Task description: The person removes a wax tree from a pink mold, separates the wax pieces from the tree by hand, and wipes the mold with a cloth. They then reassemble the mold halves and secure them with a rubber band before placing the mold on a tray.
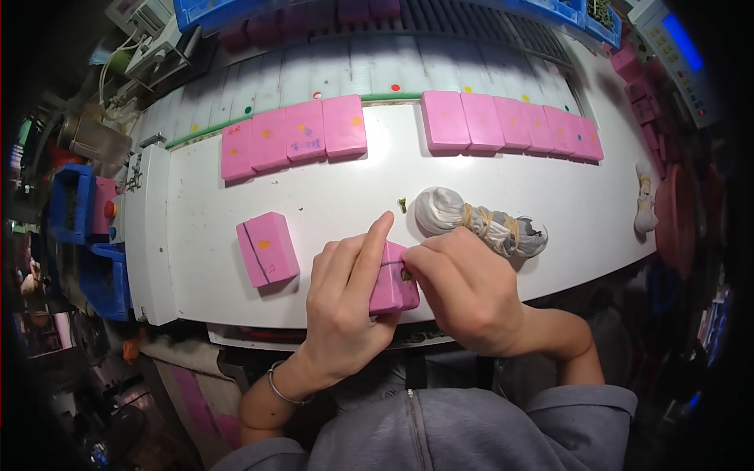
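Note:
My left hand (342, 290) is wrapped round a pink rubber mould block (385, 300) near the table's front edge, its index finger stretched along the top. A dark band or line crosses the block. At the block's right side, my right hand (471, 294) is closed in a pinch. Just below those fingertips shows a small greenish spot or piece (406, 275); what the fingers hold is hidden. To the left lies another pink block (267, 250) with a dark line across it. Beyond my hands is a small green piece (402, 206).
Past my right hand lies a bundled grey-white cloth (479, 224) tied with tan bands. Pink blocks stand in a left row (269, 140) and a right row (514, 124) before a pale slatted surface (345, 74). Blue bins (106, 279) are at left, a pink bowl (674, 224) at right.

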A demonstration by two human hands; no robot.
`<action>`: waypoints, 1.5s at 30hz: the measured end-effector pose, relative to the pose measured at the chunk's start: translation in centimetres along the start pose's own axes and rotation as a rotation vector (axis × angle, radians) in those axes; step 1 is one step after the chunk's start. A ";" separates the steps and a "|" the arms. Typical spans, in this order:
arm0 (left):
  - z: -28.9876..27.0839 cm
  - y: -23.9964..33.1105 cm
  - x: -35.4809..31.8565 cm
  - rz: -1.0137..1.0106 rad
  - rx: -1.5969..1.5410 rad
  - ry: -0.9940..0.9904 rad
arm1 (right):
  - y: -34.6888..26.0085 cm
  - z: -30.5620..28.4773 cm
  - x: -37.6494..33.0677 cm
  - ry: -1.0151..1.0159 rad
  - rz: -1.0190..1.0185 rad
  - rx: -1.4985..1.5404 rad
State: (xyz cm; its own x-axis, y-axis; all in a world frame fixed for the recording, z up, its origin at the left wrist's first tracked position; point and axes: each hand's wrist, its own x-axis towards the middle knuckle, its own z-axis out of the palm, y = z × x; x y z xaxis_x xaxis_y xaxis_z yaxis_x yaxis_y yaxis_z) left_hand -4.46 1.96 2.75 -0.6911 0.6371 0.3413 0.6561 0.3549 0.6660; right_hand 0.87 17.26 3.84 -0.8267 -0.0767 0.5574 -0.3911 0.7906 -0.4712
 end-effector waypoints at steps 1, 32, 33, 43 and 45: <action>0.1 -0.1 -0.1 0.028 0.011 0.013 | 0.0 0.1 0.0 -0.020 -0.081 -0.143; -1.0 -0.5 -1.4 0.026 0.015 -0.056 | 0.5 0.1 1.4 -0.293 -0.068 0.042; -1.0 -0.5 -1.3 0.032 0.023 -0.055 | 0.7 0.1 1.7 -0.321 -0.052 0.087; -1.1 -1.0 -1.7 0.094 -0.179 -0.069 | 2.5 -0.9 2.4 -0.593 0.815 1.090; -1.3 -1.3 -2.2 0.118 -0.146 -0.052 | 2.4 -0.9 2.5 -0.649 0.974 1.250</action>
State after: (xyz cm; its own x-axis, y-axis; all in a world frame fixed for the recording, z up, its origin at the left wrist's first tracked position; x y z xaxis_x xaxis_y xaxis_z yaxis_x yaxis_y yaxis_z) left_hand -4.19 -0.80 2.02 -0.5926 0.7043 0.3909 0.6784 0.1747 0.7137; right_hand -1.73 19.57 4.69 -0.8262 -0.3560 -0.4367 0.5249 -0.2045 -0.8262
